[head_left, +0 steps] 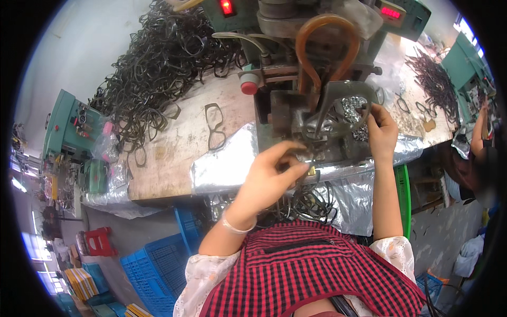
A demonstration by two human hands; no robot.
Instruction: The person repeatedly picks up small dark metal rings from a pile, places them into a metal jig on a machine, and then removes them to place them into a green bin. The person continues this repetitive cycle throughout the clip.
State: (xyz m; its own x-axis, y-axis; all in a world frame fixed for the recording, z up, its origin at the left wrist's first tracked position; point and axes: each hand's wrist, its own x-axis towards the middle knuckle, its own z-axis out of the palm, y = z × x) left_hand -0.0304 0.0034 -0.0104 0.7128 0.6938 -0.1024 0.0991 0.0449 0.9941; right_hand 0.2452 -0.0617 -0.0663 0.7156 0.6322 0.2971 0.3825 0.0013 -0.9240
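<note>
My left hand (283, 168) is at the front edge of a green press-like machine (281, 115), thumb and fingers pinched around a small dark piece that looks like part of an eyeglass frame; blur hides its shape. Higher and to the right, my right hand (382, 126) has its fingertips at a dark part beside the clear shield (348, 89) of the machine; what they touch is hard to make out. Shiny metal-like bits (354, 111) lie behind the shield. Several dark eyeglass frames (317, 204) are heaped between the machine and my apron.
A big pile of dark eyeglass frames (170, 55) covers the bench's back left, and a single frame (215, 126) lies nearer. A red push button (249, 87) sticks out beside the machine. Blue crates (152, 265) stand below left. A co-worker's arm (478, 130) shows far right.
</note>
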